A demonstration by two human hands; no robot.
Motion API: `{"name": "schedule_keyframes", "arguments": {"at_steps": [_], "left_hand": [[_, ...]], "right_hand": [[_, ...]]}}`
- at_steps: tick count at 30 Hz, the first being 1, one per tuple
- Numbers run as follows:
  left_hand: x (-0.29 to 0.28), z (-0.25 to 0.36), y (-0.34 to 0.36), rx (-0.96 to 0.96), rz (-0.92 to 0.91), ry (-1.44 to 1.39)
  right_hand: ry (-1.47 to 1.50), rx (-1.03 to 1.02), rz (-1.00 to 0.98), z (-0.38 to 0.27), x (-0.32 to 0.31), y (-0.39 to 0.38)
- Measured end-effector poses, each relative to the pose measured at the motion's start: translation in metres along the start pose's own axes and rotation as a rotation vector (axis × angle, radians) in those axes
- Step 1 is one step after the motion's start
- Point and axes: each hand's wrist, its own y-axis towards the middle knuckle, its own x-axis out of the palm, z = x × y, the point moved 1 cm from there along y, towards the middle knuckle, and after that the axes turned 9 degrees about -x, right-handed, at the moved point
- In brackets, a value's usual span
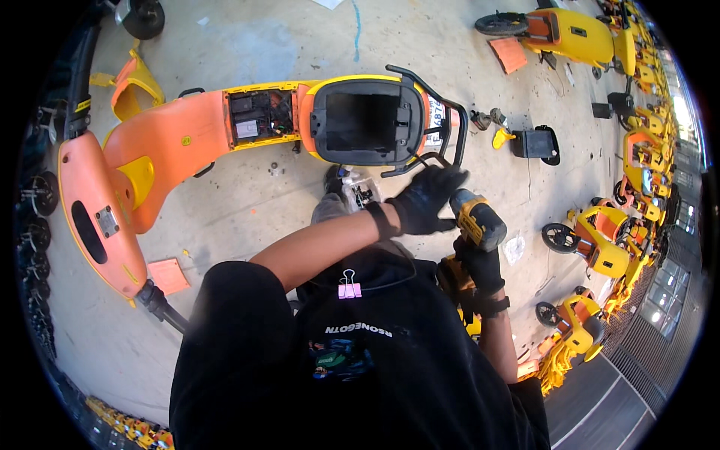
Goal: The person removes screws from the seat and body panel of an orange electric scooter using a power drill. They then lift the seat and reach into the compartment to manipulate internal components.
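Note:
In my gloved right hand (480, 264) is a yellow-and-black cordless drill (480, 220), its fingers closed round the handle. My gloved left hand (427, 199) reaches across beside the drill's front end, thumb and fingers apart; whether it touches the drill I cannot tell. Just beyond the left hand is the black tubular rear rack (459, 124) of an orange-and-yellow scooter (176, 133). The scooter's seat is off, showing a black storage bin (367, 124). Ahead of the bin an uncovered bay (259, 118) holds wiring and dark parts.
On the floor right of the rack lie a black box (534, 144) and a small yellow part (502, 138). Clear plastic packaging (365, 187) lies below the bin. Loose orange panels (169, 276) are left and far right. Yellow scooters (600, 240) line the right side.

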Motion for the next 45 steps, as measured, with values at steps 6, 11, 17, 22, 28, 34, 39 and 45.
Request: {"name": "schedule_keyframes", "arguments": {"at_steps": [6, 11, 17, 22, 28, 34, 39, 45], "left_hand": [[-0.029, -0.17, -0.073, -0.677, -0.203, -0.042], [-0.067, -0.271, -0.181, -1.117, -0.126, 0.274], [-0.044, -0.279, -0.302, -1.43, -0.301, 0.185], [-0.015, -0.279, -0.317, -1.562, -0.168, -0.205], [-0.012, -0.308, -0.307, -0.976, -0.213, 0.389], [-0.043, -0.276, -0.245, -1.322, -0.302, 0.106], [-0.027, -0.297, -0.267, -1.28, -0.213, 0.123], [-0.04, -0.285, -0.234, -1.272, -0.339, 0.101]], "right_hand": [[-0.065, -0.086, -0.047, 0.012, 0.012, 0.025], [-0.094, -0.088, -0.039, 0.024, 0.019, 0.036], [-0.189, -0.108, -0.032, 0.024, 0.013, 0.038], [-0.573, -0.263, -0.106, -0.014, 0.017, 0.039], [-0.618, -0.359, -0.201, -0.031, 0.021, 0.053], [-0.356, -0.067, -0.095, -0.022, 0.014, 0.059], [0.204, 0.066, -0.051, -0.029, 0.026, 0.049], [-0.344, -0.14, -0.031, -0.009, 0.021, 0.046]]}}
